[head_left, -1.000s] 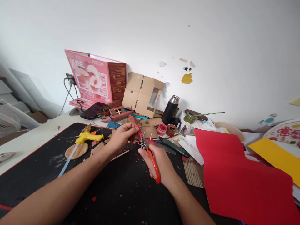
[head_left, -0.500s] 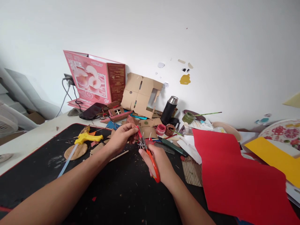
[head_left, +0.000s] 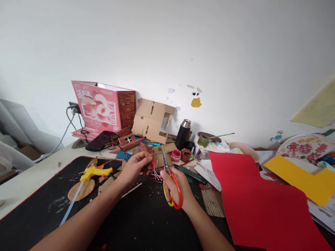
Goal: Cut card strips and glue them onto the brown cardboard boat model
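Note:
My left hand (head_left: 138,166) pinches a small red piece (head_left: 153,160), which looks like paper, between thumb and fingers. Thin white and red strips (head_left: 156,174) show just below it; whether they hang from the piece or lie on the mat is hard to make out. To the right, my right hand (head_left: 179,190) is closed round the red and yellow handles of a pair of scissors (head_left: 172,190). The blades point up and away and look closed, apart from the red piece.
A yellow glue gun (head_left: 95,171) lies on the black mat (head_left: 138,219) at left. Behind my hands stand cardboard (head_left: 154,120), a black thermos (head_left: 183,134) and paint jars (head_left: 176,155). A large red sheet (head_left: 251,202) covers the right side; a green cutter (head_left: 191,174) lies nearer.
The scissor blades have come away from the red piece and turned more upright. My hands are a little farther apart. The camera view has tilted up and shifted slightly.

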A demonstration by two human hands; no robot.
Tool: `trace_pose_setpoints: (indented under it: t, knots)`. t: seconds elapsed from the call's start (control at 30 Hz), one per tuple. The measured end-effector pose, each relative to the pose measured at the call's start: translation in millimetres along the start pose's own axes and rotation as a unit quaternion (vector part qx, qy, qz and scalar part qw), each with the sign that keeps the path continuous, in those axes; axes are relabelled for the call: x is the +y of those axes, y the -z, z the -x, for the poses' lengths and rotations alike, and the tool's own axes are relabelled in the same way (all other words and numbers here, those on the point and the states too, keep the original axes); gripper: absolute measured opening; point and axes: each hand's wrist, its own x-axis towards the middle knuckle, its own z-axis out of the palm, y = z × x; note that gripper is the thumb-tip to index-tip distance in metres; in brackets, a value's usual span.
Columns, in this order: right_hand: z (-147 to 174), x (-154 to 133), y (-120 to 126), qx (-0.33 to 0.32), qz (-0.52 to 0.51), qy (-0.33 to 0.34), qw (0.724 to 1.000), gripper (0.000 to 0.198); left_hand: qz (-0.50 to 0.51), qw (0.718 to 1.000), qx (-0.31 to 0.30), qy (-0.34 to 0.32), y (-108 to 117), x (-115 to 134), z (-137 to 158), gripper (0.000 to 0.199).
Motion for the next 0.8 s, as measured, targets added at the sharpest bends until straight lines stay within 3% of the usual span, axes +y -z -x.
trace_pose_setpoints:
  t: [0.43,0.8]
  knots:
    - [-6.3,-0.7,-1.2,0.007,-0.045,-0.008,0.999,0.054,-0.041,0.998,-0.044,0.025,-8.3,-5.2,6.6,0.062]
    - [-4.4,-8.0,-1.3,0.004,-0.019,-0.015,1.0,0.043,-0.053,0.995,-0.075,0.036,-9.2,-7.3,7.7,0.062]
